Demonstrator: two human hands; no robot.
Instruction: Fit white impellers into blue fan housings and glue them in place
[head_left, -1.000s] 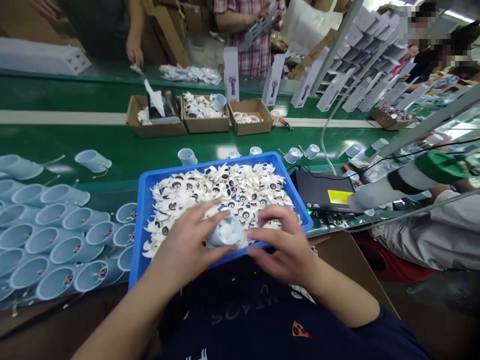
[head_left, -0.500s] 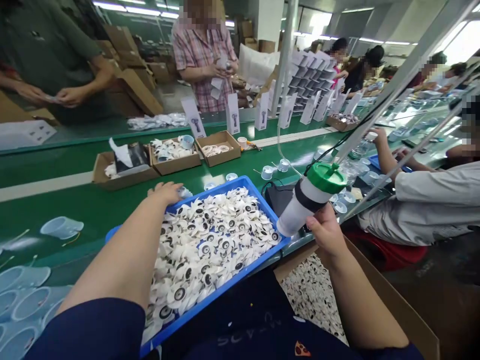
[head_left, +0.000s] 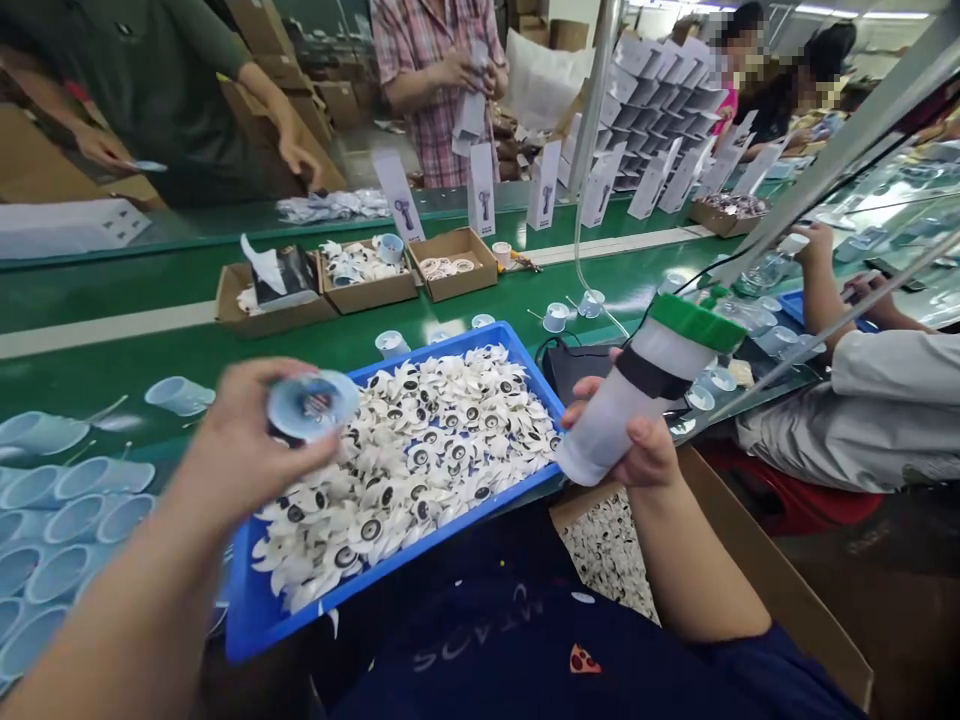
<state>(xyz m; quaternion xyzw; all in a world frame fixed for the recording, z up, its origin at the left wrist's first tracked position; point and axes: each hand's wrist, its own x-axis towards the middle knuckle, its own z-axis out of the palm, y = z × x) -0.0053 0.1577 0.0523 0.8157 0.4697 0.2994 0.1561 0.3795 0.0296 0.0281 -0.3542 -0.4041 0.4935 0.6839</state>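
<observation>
Above the left side of the blue tray [head_left: 238,610], my left hand [head_left: 247,440] grips a light-blue plastic cup-shaped housing [head_left: 313,405], its round opening facing me with a darker part inside. My right hand [head_left: 637,430] is wrapped around a frosted white cylindrical bottle-like tool [head_left: 611,415] with a black band and a green cap; it tilts, its pale end down by the tray's right rim. Many white fan impellers [head_left: 420,440] with dark round centres fill the tray.
Light-blue housings [head_left: 97,510] cluster at the left. Small cardboard boxes [head_left: 371,295] of parts stand beyond the tray on the green bench. A metal post [head_left: 780,240] slants on the right, near a seated person [head_left: 892,410]. More impellers [head_left: 611,545] lie in a carton below.
My left hand came back from beyond the tray's far edge, now holding a light-blue housing. My right hand turned the tool slightly and moved its fingers around it. The view shifted.
</observation>
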